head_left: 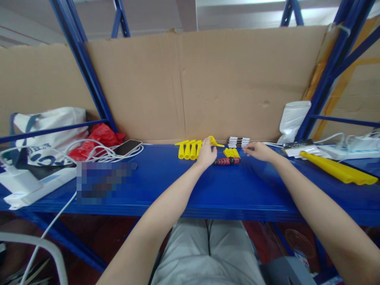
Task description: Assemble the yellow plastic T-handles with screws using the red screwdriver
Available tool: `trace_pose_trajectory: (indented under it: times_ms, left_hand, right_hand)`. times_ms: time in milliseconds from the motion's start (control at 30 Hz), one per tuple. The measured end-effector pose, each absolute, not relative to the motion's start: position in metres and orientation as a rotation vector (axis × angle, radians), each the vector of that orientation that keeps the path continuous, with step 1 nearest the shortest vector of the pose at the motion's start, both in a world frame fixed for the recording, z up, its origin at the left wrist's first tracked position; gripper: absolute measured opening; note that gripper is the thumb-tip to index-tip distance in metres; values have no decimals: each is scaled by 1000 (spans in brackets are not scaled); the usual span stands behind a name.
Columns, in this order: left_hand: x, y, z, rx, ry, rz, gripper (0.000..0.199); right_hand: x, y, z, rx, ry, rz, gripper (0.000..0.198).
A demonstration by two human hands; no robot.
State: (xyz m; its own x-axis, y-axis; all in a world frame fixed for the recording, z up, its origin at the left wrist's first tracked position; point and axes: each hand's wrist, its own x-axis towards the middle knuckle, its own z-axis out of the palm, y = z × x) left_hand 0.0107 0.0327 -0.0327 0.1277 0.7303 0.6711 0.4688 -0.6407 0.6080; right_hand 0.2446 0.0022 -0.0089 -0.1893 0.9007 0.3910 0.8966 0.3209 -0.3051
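A row of yellow funnel-like plastic pieces point(187, 151) with wide open ends lies at the back of the blue shelf. My left hand point(207, 154) is at the row's right end, its fingers closed around another yellow funnel-like piece point(213, 140) that partly shows past them. Just right of that hand lies a red and black screwdriver-like handle point(227, 161). Behind it are small yellow pieces point(231, 152) and a stack of white pieces with dark bands point(238, 142). My right hand point(257, 152) hovers beside these, fingertips pinched together; anything between them is too small to make out.
To the left are a phone point(128, 147), coiled white cables, a red plastic bag point(102, 138), a white cloth bag point(56, 122) and a power strip point(44, 186). Long yellow pieces point(338, 168) and a white pouch point(294, 118) stand right. Cardboard point(225, 79) backs the blue shelf point(225, 190).
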Motion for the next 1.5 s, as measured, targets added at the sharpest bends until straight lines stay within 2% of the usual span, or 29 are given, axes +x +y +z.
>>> trace_pose_trajectory:
  times_ms: [333, 633, 767, 867, 1033, 1200, 1333, 1500]
  left_hand:
    - [6, 30, -21, 1907, 1081, 1829, 44]
    - [9, 26, -12, 1439, 838, 1828, 43]
    - [10, 21, -6, 1267, 795, 1805, 37]
    - [9, 19, -2, 1176, 735, 1755, 31]
    - [7, 18, -1, 1140, 750, 1704, 25]
    - [8, 19, -1, 1181, 784, 1709, 22]
    - [9, 16, 0, 1199, 806, 1711, 23]
    - [14, 8, -6, 1423, 894, 1555, 43]
  right_hand:
    - [248, 9, -15, -1584, -2090, 20, 19]
    - [245, 6, -10, -1745, -1855, -111, 49]
    - [237, 0, -6, -1739, -1713, 113, 57]
    - [228, -7, -2, -1654, -1539, 390, 50]
    - [220, -13, 3, -1488, -1358, 747, 23]
    - [211, -19, 6, -1245, -1200, 1076, 16]
    - [210, -21, 9, -1135, -1118, 1175, 14]
    - [217, -16, 10, -1136, -984, 1085, 17]
